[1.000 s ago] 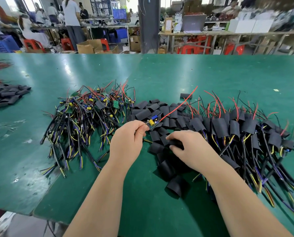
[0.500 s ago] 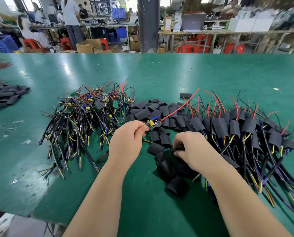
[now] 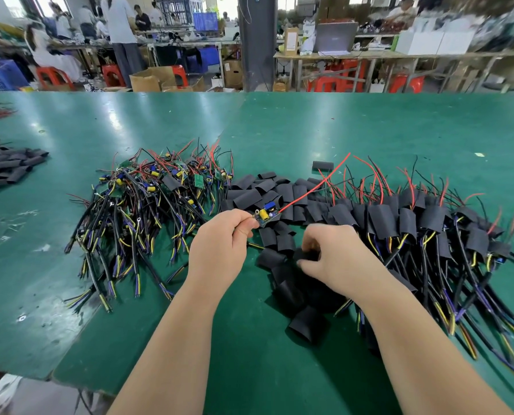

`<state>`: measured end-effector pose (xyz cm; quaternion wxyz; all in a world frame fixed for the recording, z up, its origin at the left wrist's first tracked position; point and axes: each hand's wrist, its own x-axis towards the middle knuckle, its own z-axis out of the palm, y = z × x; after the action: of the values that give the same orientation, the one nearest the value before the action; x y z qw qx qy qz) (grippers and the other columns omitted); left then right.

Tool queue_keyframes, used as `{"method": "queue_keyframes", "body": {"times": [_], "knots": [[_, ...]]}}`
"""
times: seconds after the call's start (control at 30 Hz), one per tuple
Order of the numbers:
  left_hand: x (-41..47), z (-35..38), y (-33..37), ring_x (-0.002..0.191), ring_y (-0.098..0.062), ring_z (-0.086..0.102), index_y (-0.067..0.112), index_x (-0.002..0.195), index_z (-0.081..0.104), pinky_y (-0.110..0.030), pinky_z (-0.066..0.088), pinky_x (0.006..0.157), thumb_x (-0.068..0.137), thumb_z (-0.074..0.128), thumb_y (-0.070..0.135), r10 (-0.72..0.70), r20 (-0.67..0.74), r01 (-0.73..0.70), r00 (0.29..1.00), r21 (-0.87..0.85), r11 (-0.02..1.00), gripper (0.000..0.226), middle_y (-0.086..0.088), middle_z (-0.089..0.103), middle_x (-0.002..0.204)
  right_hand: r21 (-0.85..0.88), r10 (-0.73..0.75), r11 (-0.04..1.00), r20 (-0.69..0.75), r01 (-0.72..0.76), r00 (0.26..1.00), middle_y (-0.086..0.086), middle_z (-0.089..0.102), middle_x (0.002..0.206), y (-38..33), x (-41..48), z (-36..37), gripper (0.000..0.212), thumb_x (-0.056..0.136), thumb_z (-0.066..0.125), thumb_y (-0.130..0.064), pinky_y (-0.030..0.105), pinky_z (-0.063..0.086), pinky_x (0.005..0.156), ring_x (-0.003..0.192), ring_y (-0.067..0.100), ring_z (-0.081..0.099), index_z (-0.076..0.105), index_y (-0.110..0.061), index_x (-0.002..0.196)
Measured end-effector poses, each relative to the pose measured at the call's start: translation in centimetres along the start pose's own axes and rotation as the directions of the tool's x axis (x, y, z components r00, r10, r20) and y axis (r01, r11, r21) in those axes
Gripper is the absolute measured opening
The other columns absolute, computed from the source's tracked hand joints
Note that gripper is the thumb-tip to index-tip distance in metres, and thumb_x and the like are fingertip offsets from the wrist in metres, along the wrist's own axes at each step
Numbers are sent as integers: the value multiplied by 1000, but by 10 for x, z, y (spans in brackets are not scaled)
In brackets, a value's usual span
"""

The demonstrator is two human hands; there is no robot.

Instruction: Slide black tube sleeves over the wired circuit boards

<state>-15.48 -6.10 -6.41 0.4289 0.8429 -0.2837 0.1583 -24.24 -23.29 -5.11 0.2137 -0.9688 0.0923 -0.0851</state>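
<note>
Busy workshop behind, green desk (image 3: 309,130) up front. Bare circuit board (image 3: 266,214) pinched in left hand (image 3: 220,250) fingers mid-desk, red wire trailing away. Sleeved pile (image 3: 414,223) toward right edge, unsleeved heap (image 3: 148,205) left, so roughly halfway. Right hand (image 3: 336,259) curled, fingers nipping a loose sleeve (image 3: 302,254).

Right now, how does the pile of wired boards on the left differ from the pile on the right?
The left pile shows bare boards with yellow and blue parts; the right pile has boards hidden under black sleeves. The left pile lies beside the left hand, the right pile beyond the right hand. Both carry red and black wires on the green table.
</note>
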Motion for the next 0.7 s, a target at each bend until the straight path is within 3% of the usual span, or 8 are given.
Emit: {"method": "queue_keyframes", "body": {"times": [0.13, 0.2, 0.23, 0.3, 0.37, 0.43, 0.53, 0.7], "knots": [[0, 0, 0, 69, -16, 58, 15, 89, 70, -37, 49, 66, 96, 54, 16, 1, -24, -1, 1000, -3, 1000, 17, 5, 65, 75, 306, 72, 952, -302, 25, 950, -16, 63, 76, -1, 0, -1, 33, 75, 74, -24, 8, 45, 65, 63, 2, 59, 60, -30, 104], [0, 0, 0, 69, -15, 57, 16, 89, 70, -35, 48, 66, 96, 54, 16, -5, -39, 4, 999, -6, 1000, 17, 8, 64, 74, 564, 217, 825, -366, 30, 905, -13, 66, 79, -3, 1, -4, 31, 76, 74, -16, 11, 49, 70, 67, 1, 65, 62, -29, 101], [0, 0, 0, 69, -14, 56, 17, 89, 70, -34, 47, 66, 96, 54, 16, -8, -44, 8, 999, -10, 1000, 17, 9, 63, 74, 742, 303, 668, -336, 52, 892, -6, 67, 83, -4, 3, -6, 27, 79, 72, -10, 21, 55, 71, 71, 9, 70, 63, -24, 100], [0, 0, -1, 67, -10, 55, 18, 89, 70, -30, 45, 64, 96, 53, 16, -12, -53, 11, 999, -24, 1000, 18, 10, 63, 74, 967, 431, 225, -208, 119, 878, 6, 66, 82, -5, 5, -12, 20, 86, 65, 1, 29, 58, 64, 74, 25, 73, 64, -15, 98], [0, 0, -1, 64, -1, 53, 18, 89, 70, -20, 41, 61, 96, 53, 15, -2, -58, 0, 998, -38, 999, 18, 14, 61, 72, 979, 503, -112, -90, 168, 860, 5, 67, 77, -2, 5, -20, 14, 90, 60, -1, 27, 57, 63, 75, 26, 73, 62, -13, 97], [0, -1, 0, 63, 6, 52, 17, 88, 70, -8, 35, 58, 96, 53, 14, 17, -60, -20, 998, -49, 999, 18, 19, 59, 71, 920, 549, -324, -7, 221, 836, 6, 69, 84, 5, 6, -26, 10, 94, 54, -3, 27, 57, 66, 82, 25, 72, 58, -11, 99], [0, -1, 0, 64, 11, 52, 16, 89, 70, -5, 36, 59, 95, 53, 13, 55, -72, -60, 996, -60, 996, 18, 22, 58, 72, 846, 558, -466, 55, 257, 828, 10, 67, 98, 13, 6, -28, 11, 97, 46, -2, 23, 54, 69, 90, 20, 72, 54, -8, 98], [0, -1, 0, 63, 12, 51, 15, 88, 70, -3, 34, 58, 93, 52, 16, 94, -72, -97, 993, -47, 994, 19, 22, 57, 72, 752, 479, -605, 81, 262, 874, 11, 73, 92, 15, 5, -29, 12, 92, 58, -11, 24, 56, 67, 92, 20, 72, 56, -6, 102]]}}
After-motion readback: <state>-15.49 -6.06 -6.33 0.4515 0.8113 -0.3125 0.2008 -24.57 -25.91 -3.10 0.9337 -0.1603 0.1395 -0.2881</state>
